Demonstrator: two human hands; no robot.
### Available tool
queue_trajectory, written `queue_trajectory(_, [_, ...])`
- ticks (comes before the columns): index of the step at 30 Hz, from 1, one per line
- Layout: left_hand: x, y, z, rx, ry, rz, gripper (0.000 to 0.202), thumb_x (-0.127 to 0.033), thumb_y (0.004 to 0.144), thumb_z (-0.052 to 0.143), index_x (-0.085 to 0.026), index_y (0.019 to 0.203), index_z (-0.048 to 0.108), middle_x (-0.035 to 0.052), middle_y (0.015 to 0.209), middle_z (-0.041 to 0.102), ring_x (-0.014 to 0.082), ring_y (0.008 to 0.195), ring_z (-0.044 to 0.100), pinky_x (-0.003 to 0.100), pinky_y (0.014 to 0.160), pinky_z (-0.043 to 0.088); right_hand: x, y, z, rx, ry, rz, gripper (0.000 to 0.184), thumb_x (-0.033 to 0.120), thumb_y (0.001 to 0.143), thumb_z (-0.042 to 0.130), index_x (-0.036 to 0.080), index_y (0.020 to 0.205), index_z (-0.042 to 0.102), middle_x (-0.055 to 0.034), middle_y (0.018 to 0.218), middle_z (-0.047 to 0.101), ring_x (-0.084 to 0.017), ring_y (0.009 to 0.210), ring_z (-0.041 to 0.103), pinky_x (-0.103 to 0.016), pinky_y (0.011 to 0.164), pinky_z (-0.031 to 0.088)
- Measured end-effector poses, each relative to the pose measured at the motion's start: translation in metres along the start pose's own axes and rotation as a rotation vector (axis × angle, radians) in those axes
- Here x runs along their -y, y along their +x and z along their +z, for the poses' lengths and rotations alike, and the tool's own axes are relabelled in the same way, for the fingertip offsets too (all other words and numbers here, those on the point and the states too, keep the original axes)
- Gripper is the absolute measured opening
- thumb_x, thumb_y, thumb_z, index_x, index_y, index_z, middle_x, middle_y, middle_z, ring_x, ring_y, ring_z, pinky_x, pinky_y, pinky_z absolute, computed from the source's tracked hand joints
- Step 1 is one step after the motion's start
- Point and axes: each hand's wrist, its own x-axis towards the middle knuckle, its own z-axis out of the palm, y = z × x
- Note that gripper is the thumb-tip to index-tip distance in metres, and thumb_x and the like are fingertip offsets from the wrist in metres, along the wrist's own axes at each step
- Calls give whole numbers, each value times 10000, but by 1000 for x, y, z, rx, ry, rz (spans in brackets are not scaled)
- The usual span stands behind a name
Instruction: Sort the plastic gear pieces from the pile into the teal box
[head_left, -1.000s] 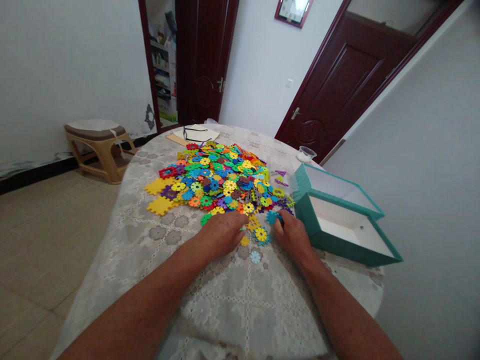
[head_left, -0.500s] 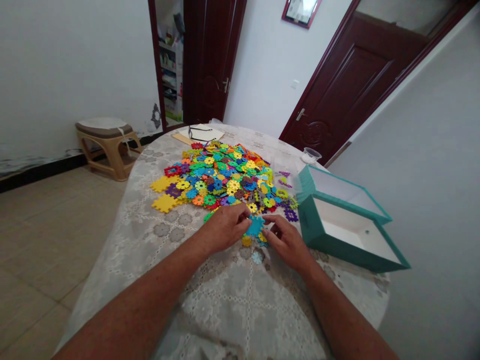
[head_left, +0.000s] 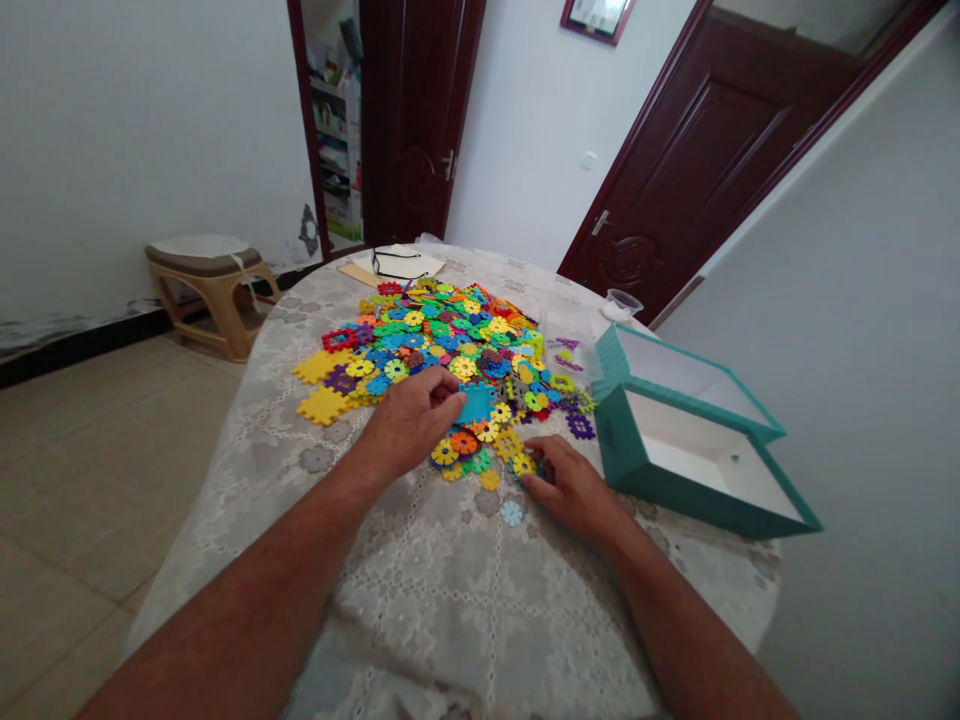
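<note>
Fingers of the left hand (head_left: 412, 420) pinch a blue tile (head_left: 478, 403) at the near side of the pile (head_left: 442, 335); the right hand (head_left: 568, 482) half-curls by a yellow disc (head_left: 523, 463), grip unclear. The tile seems light, stiff, best held by its edges.

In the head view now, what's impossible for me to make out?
All in the head view:
Blue plate: left end hidden by the left hand.
Right hand: too small to tell whether it grips the yellow flower piece.
Pile of pieces: lower ones covered by upper ones.
Framed picture: top cut off by the upper image edge.
</note>
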Motion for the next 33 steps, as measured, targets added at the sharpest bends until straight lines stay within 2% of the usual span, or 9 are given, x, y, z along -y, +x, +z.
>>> queue_trajectory(6, [5,3,-2,-21,-17,-7,192,-378,901,600,-203,945,665,27,885,738,182,779,664,305,720,504,-4,3,0,-2,17,-17,266,184,866,604,217,1128,633,-78,1030,629,-234,935,589,-357,827,456])
queue_trajectory(12, [10,5,1,-18,-35,8,209,-405,908,604,-209,955,661,29,898,743,195,816,683,302,715,517,-3,4,-3,-134,96,45,70,254,936,572,218,933,632,-1,792,615,-180,724,565,-298,665,414])
queue_trajectory(14, [11,5,1,-9,-38,7,215,-410,912,601,-210,964,662,30,903,743,193,813,684,302,714,517,0,1,-13,-300,82,49,167,288,971,565,216,1084,665,-4,829,639,-172,702,569,-297,659,434])
queue_trajectory(17, [11,5,2,-3,-34,0,218,-409,907,604,-209,971,663,30,898,742,190,797,678,303,713,514,0,-7,-38,-702,-114,-2,312,288,981,578,211,1276,640,-66,1032,686,-203,836,616,-342,781,493])
queue_trajectory(21, [9,5,1,12,-15,-8,224,-409,904,602,-206,975,665,26,867,730,186,776,660,301,702,502,-25,-14,-72,-1013,-466,10,281,244,972,550,176,1208,687,-127,1072,684,-281,1026,603,-447,953,459])
queue_trajectory(26, [4,3,0,43,19,-13,200,-386,899,600,-207,955,673,9,815,696,171,731,626,305,703,484,-59,-19,-88,-1018,-629,192,283,214,954,511,150,1148,707,-153,1015,663,-314,1008,575,-508,952,414])
queue_trajectory(29, [2,3,-1,41,35,-12,197,-381,898,597,-207,950,674,6,801,685,169,718,612,310,709,479,-47,-17,-76,-989,-573,98,262,212,973,503,172,1159,683,-148,1071,670,-311,1072,580,-520,1005,415])
queue_trajectory(31, [2,3,-1,40,46,-11,196,-378,898,596,-206,949,675,7,802,685,170,717,610,310,709,474,-29,-14,-59,-856,-474,-26,250,241,999,506,190,1194,655,-135,1104,680,-289,1095,595,-481,1021,444])
queue_trajectory(33, [3,3,-1,44,57,-9,200,-379,898,595,-205,954,677,8,806,690,170,716,610,308,704,467,-9,-11,-38,-604,-397,-90,308,324,1005,547,199,1279,615,-138,1166,677,-285,1126,601,-445,1015,472])
